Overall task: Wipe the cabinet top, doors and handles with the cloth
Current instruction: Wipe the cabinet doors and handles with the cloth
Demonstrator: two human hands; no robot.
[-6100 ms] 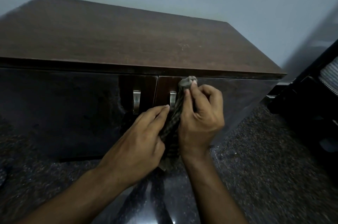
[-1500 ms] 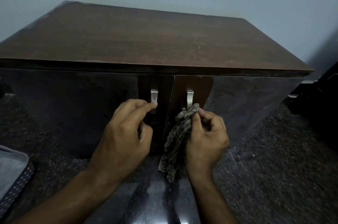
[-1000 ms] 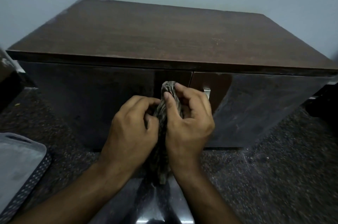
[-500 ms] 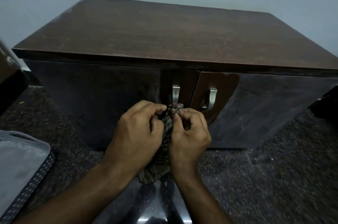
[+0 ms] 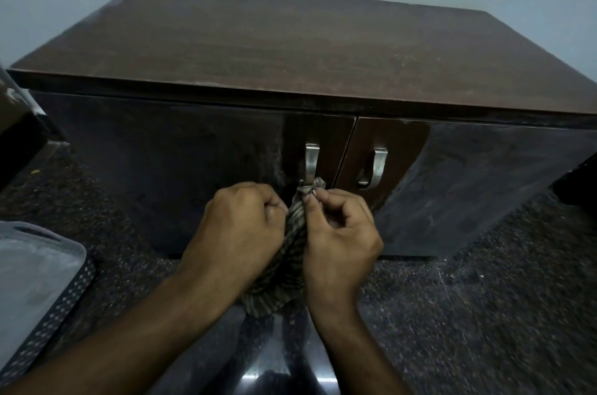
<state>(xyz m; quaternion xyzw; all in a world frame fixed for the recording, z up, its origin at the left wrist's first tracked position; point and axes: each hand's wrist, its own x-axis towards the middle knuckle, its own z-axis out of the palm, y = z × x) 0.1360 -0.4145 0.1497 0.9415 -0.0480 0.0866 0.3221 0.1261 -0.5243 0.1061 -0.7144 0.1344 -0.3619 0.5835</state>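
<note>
Step in hand: I'm on the left door handle (image 5: 310, 162), cloth (image 5: 295, 234) bunched round its lower end.
Where the cloth is: top knot touching the foot of that handle, the rest hanging between my two hands down to the dark floor (image 5: 484, 314).
Right hand (image 5: 340, 234): fingers curled in, thumb and forefinger tip pinching the cloth's top against the metal.
Left hand (image 5: 240, 230): closed in a fist beside the cloth, knuckles up; it looks to be gripping the cloth's left side, though the fingertips are hidden from me.
Arms: both forearms come up from below and meet at the handle, wrists close together.
Doing it well: I'd keep the cloth wrapped tight and draw it along the full bar, front and back, steadying the door (image 5: 168, 168) so it doesn't swing.
Left to do, I reckon: the right handle (image 5: 377, 167) sits bare just beside, on the cabinet (image 5: 290, 49).
</note>
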